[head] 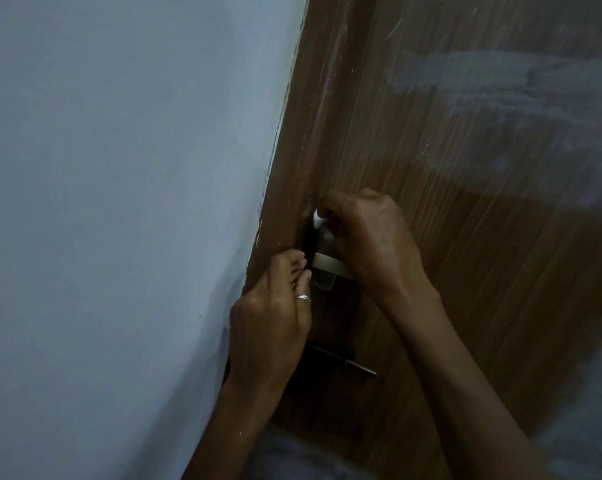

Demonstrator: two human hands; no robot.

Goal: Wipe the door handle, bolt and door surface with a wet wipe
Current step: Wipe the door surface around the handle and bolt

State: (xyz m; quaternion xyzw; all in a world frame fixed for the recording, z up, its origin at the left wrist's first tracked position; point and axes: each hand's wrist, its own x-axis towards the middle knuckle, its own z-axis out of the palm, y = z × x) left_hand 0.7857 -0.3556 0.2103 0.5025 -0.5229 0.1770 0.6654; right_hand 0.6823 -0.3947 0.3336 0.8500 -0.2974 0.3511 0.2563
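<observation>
White wet wipe (317, 219) sits pinched in the right hand (368, 237) above the horizontal handle (330, 266); left hand (275, 306) pinches the door edge.

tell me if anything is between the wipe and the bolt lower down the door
Yes. The wipe, pinched in the right hand, sits at the top of the handle. The handle and the left hand lie between it and the bolt.
</observation>
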